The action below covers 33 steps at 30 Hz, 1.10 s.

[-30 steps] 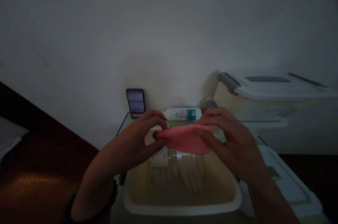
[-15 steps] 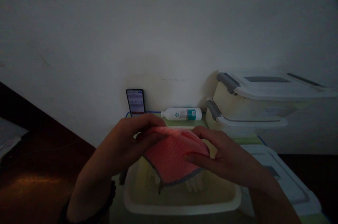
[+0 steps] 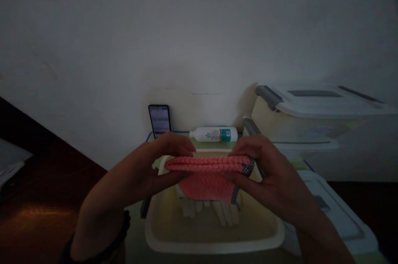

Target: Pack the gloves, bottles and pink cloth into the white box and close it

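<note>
A pink cloth (image 3: 207, 185) with a grey patterned edging hangs folded between my two hands. My left hand (image 3: 164, 160) pinches its left end, thumb below and fingers above. At the right end, my right hand (image 3: 258, 168) grips the cloth the same way, near the grey edge. Beneath it stands a cream plastic basin (image 3: 214, 247). White gloves (image 3: 225, 213) lie inside the basin, their fingers showing and the rest hidden behind the cloth.
Behind the basin a white bottle (image 3: 214, 134) with a teal label lies on its side. A phone (image 3: 160, 120) leans upright against the wall. Lidded storage boxes (image 3: 307, 127) are stacked at right, with another white lid (image 3: 336, 210) lower down.
The cloth, which hung as a spread, pointed flap, is now folded into a straight band with a shorter flap below. The gloves in the basin show more.
</note>
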### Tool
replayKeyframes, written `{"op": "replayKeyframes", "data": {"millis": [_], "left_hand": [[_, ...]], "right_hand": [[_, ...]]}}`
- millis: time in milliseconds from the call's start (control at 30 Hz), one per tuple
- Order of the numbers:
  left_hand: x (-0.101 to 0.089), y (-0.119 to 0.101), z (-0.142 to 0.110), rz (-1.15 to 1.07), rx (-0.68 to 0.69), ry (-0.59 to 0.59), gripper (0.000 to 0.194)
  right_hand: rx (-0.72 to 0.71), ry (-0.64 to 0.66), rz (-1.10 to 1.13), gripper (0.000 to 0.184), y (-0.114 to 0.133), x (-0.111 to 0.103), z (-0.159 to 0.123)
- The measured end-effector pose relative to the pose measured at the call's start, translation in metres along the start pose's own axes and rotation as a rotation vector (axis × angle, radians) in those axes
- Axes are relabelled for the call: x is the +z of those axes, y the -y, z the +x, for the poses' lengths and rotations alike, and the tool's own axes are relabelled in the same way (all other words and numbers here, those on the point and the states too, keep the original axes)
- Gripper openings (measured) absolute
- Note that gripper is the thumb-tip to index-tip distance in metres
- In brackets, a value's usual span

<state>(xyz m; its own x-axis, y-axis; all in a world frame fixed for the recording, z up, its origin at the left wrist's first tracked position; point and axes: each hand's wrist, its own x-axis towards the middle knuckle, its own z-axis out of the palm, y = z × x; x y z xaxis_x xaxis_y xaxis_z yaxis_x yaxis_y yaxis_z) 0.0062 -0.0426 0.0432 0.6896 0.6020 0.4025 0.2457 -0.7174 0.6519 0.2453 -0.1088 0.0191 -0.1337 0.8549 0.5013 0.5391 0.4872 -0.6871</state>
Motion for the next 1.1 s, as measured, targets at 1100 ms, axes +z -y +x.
{"op": "replayKeyframes", "data": {"millis": [1100], "left_hand": [[-0.006, -0.001, 0.003, 0.169, -0.12, -0.117, 0.013]], "right_hand": [[-0.012, -0.017, -0.11, 0.012, 0.0, -0.017, 0.005]]}}
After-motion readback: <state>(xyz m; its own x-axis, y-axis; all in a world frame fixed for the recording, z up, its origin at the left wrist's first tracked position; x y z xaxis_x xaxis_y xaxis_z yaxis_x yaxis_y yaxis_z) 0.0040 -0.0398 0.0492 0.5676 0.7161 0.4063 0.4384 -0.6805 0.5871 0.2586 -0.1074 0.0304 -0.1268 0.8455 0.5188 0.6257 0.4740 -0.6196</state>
